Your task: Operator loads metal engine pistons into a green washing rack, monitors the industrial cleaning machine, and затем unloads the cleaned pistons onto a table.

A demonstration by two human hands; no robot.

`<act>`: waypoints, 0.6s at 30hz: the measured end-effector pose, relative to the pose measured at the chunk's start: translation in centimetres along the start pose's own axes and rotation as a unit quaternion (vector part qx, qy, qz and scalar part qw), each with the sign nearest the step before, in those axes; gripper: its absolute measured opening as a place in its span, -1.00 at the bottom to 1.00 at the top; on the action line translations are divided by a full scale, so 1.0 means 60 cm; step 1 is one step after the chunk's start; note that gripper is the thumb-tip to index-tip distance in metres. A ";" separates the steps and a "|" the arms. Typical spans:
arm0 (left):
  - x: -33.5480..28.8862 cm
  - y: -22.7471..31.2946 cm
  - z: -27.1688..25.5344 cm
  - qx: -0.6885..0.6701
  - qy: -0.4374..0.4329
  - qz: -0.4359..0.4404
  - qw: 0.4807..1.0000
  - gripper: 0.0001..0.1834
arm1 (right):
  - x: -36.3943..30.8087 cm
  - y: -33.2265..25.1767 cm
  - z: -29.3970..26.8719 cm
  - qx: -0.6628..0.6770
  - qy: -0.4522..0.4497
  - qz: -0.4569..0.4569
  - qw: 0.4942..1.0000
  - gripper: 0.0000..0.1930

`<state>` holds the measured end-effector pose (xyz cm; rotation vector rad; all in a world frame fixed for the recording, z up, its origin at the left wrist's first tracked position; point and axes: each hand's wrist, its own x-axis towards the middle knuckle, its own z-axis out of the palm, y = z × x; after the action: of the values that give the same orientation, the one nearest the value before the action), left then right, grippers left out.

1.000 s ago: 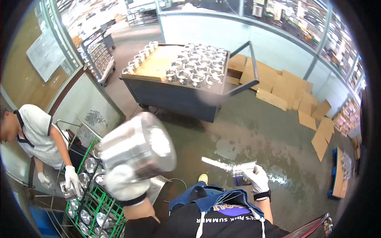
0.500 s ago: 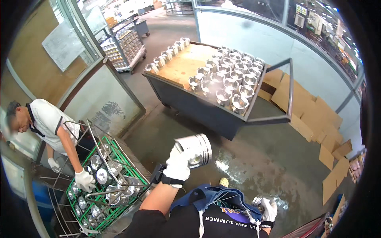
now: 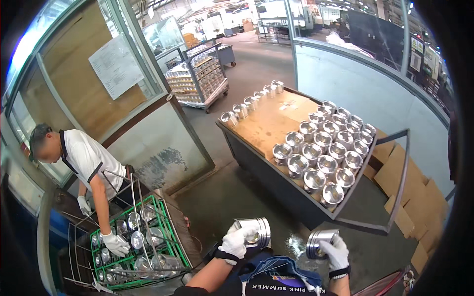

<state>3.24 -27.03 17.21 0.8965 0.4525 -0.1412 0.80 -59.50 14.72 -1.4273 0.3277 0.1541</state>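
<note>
Grey floor (image 3: 212, 192), wet and shining in places, lies before a light blue wall (image 3: 355, 79), and on it stands one dark cart (image 3: 269, 123) with a wooden top. I count on this cart six metal pistons (image 3: 251, 103) in one row along the left edge, and about twenty-four in a close group (image 3: 327, 164) at the right, with bare wood between. Behind it is one loaded trolley (image 3: 193, 76), whose pieces are too many and too small to count. At the left, one co-worker (image 3: 94, 153) leans over one green basket (image 3: 170, 224), which contains more than ten pistons, partly hidden by wires; one gloved hand (image 3: 116, 244) of this co-worker touches the pistons there. As for writing, one white sheet (image 3: 116, 66) on the brown panel (image 3: 84, 79) bears lines of small print, too fine to read, and the person's dark shirt (image 3: 281, 288) carries pale lettering, seen upside down. Each of the person's two white-gloved hands has one piston, both in front of the body and near the cart's lower side. The left hand (image 3: 234, 241) is closed around the near end of the left piston (image 3: 261, 233), whose grooved end points to the right. The right hand (image 3: 337, 252) grips the right piston (image 3: 320, 240) from its right side, with the fingers bent around it; the two pistons are apart from each other.
</note>
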 end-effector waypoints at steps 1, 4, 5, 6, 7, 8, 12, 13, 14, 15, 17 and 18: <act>0.017 0.011 0.003 -0.001 0.012 0.010 1.000 -0.66 | 0.040 -0.012 0.017 -0.004 -0.018 0.001 1.000 -0.66; 0.063 0.040 -0.004 -0.025 0.054 0.022 0.998 -0.66 | 0.123 -0.044 0.090 -0.038 -0.032 -0.005 0.999 -0.65; 0.082 0.052 -0.014 -0.031 0.057 0.019 0.998 -0.66 | 0.142 -0.048 0.111 -0.020 -0.037 -0.028 0.999 -0.65; 0.104 0.063 -0.029 -0.009 0.058 0.031 0.998 -0.67 | 0.161 -0.072 0.130 -0.031 -0.057 -0.004 0.998 -0.65; 0.119 0.074 -0.041 0.014 0.060 0.041 0.997 -0.67 | 0.192 -0.069 0.138 -0.018 -0.071 0.006 0.997 -0.65; 0.133 0.093 -0.043 0.023 0.064 0.036 0.997 -0.67 | 0.211 -0.082 0.159 0.009 -0.074 0.002 0.997 -0.66; 0.194 0.155 -0.060 0.070 0.071 0.078 0.992 -0.67 | 0.286 -0.146 0.250 0.041 -0.093 -0.009 0.995 -0.64; 0.210 0.167 -0.067 0.081 0.067 0.094 0.990 -0.67 | 0.320 -0.137 0.255 0.056 -0.114 0.005 0.992 -0.63; 0.227 0.182 -0.068 0.078 0.070 0.089 0.990 -0.66 | 0.342 -0.152 0.274 0.056 -0.121 0.006 0.991 -0.63; 0.243 0.196 -0.070 0.076 0.075 0.085 0.991 -0.65 | 0.367 -0.167 0.297 0.056 -0.130 0.007 0.990 -0.63; 0.275 0.227 -0.089 0.131 0.057 0.080 0.986 -0.64 | 0.428 -0.180 0.327 0.040 -0.147 0.009 0.988 -0.63; 0.297 0.237 -0.099 0.135 0.060 0.060 0.987 -0.63 | 0.459 -0.189 0.341 0.036 -0.154 0.027 0.987 -0.64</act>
<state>21.65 -12.34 16.52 1.2000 0.4975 -0.0368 32.90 -43.47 19.02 -1.3014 0.1153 0.3990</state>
